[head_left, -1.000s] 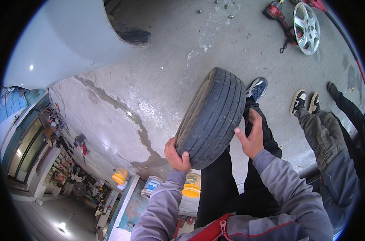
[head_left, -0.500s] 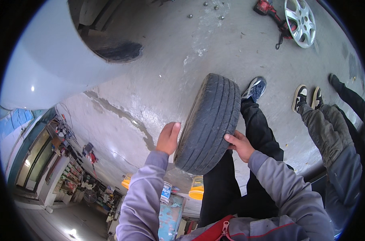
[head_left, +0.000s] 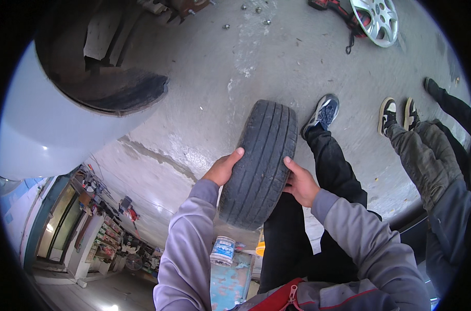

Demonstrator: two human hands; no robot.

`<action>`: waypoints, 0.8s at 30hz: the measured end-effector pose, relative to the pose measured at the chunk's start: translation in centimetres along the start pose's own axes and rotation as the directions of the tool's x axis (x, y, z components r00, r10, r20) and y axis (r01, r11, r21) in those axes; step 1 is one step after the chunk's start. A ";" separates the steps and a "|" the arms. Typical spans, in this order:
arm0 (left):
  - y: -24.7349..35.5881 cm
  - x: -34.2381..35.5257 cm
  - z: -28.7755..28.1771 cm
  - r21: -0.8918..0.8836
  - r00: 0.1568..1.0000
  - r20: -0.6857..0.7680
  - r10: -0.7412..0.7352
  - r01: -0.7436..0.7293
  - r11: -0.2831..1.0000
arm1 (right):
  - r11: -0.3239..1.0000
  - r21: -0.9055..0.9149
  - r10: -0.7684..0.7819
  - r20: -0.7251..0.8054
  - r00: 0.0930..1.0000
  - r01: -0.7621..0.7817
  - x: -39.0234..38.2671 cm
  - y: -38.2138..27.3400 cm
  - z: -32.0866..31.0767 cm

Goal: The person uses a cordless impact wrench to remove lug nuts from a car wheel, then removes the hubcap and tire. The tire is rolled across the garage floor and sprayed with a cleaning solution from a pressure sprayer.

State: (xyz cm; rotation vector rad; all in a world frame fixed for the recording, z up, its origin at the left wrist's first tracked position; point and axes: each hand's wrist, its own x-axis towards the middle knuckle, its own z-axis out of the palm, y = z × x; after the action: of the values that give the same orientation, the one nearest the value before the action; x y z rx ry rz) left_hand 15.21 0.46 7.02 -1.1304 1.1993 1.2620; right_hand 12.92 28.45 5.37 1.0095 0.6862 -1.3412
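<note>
A black car tire (head_left: 261, 165) stands tilted before me, its grooved tread turned up toward me. My left hand (head_left: 223, 168) is closed on its left side, with the thumb over the tread's edge. On the right side, my right hand (head_left: 302, 182) grips it too; the thumb rests at the tread's edge and the other fingers are partly hidden. My shoe (head_left: 327, 112) is on the floor just right of the tire. To the far left is a pale car body (head_left: 69, 129) with a dark wheel arch (head_left: 119, 98), and part of a brown hub (head_left: 182, 9) shows at the top edge.
Several metal nuts (head_left: 267, 22) lie on the concrete at the top. A silver wheel cover (head_left: 376, 25) overlaps a red and black power tool (head_left: 344, 14) at top right. A person's legs (head_left: 419, 155) stand to the right. Near my left forearm is a white and blue bucket (head_left: 223, 249).
My left hand, formerly beside the tire with its palm upright, now clasps its side. The tire has shifted slightly left in view and shows less of its sidewall. More of the wheel arch shows.
</note>
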 end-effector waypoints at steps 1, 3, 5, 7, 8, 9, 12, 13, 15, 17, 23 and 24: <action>0.0 0.0 0.0 0.011 1.000 0.014 -0.001 0.001 1.000 | 0.999 0.040 -0.009 0.000 1.000 0.009 0.0 -0.1 0.4; -0.2 0.1 0.3 0.040 1.000 0.030 0.005 -0.006 0.999 | 0.993 0.117 -0.009 -0.037 0.999 0.014 -0.2 0.0 1.1; -0.4 0.1 1.0 0.087 1.000 0.021 0.009 -0.011 0.996 | 0.984 0.175 -0.016 -0.069 0.997 0.028 -0.5 0.1 1.5; -0.5 -0.2 1.8 0.138 0.998 0.000 0.061 -0.060 0.989 | 0.974 0.218 -0.030 -0.117 0.993 0.055 -0.9 0.3 1.6; -0.5 -0.5 2.2 0.184 0.994 -0.012 0.108 -0.104 0.977 | 0.967 0.239 -0.064 -0.113 0.992 0.090 -1.2 0.5 1.5; -0.3 -0.7 2.5 0.246 0.990 -0.032 0.136 -0.124 0.961 | 0.957 0.259 -0.106 -0.111 0.988 0.132 -1.5 0.7 1.3; 0.3 -2.6 3.0 0.190 0.978 0.009 0.206 -0.204 0.960 | 0.938 0.234 -0.240 -0.091 0.967 0.255 -2.8 1.0 0.7; 0.6 -3.2 3.1 0.177 0.978 0.013 0.210 -0.209 0.962 | 0.932 0.203 -0.286 -0.096 0.953 0.300 -3.3 1.0 0.5; 1.0 -4.1 3.2 0.115 0.916 0.094 0.391 -0.400 0.909 | 0.884 0.076 -0.454 -0.090 0.886 0.461 -4.5 0.8 -0.1; 1.7 -3.8 3.2 0.046 0.853 0.167 0.494 -0.507 0.861 | 0.799 -0.122 -0.595 -0.016 0.803 0.589 -5.5 0.0 -0.9; 5.0 -1.8 3.2 0.131 0.875 0.158 0.458 -0.478 0.869 | 0.661 -0.399 -0.629 0.168 0.759 0.636 -5.4 -3.7 -3.7; 5.7 -2.3 3.4 0.107 0.823 0.081 0.562 -0.568 0.816 | 0.645 -0.427 -0.626 0.179 0.759 0.633 -5.3 -3.8 -3.9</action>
State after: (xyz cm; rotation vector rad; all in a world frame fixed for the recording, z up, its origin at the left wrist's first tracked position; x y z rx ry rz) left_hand 9.69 3.78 9.83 -0.6547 1.6287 1.6138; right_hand 8.95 34.60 7.60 0.3517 1.3679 -1.6581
